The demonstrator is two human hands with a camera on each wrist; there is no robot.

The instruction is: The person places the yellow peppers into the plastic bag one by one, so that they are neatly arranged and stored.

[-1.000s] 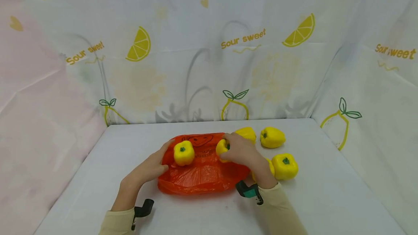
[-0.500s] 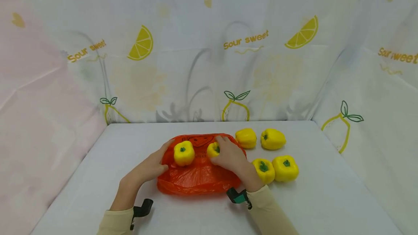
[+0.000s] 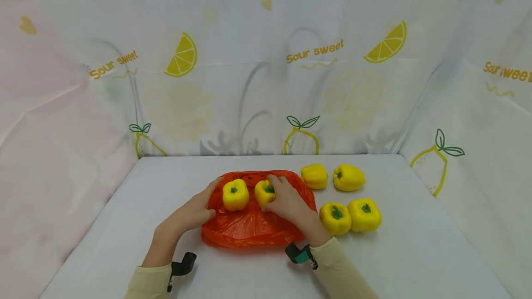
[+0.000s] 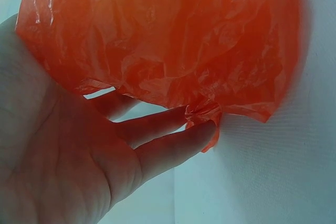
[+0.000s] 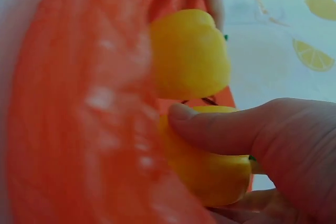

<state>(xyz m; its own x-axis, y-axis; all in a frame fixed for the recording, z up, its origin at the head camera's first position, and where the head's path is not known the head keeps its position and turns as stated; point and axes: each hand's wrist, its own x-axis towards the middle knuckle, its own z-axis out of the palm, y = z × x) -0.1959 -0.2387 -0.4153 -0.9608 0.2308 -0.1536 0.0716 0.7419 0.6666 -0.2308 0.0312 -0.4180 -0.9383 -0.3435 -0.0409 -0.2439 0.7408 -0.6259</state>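
My right hand (image 3: 289, 200) grips a yellow bell pepper (image 3: 263, 192) with a green stem, thumb across its near side in the right wrist view. This pepper is over the red plastic bag (image 3: 249, 236), close beside a second yellow bell pepper (image 3: 235, 195) at the bag's left. My left hand (image 3: 189, 211) holds the bag's left edge; in the left wrist view a bunched bit of plastic is pinched between its fingers (image 4: 178, 142). The bag's mouth is spread wide, with a dark print at its back. The peppers' undersides are hidden.
Right of the bag on the white table (image 3: 420, 253) are several more bell peppers: one at the back (image 3: 314, 176), one farther right (image 3: 348, 177), and a touching pair nearer, left (image 3: 335, 218) and right (image 3: 365, 215). A lemon-print cloth (image 3: 249, 82) stands behind the table.
My right hand has carried its pepper leftward over the bag, up beside the other pepper. The front-right peppers came into fuller view. My left hand stays at the bag's edge.
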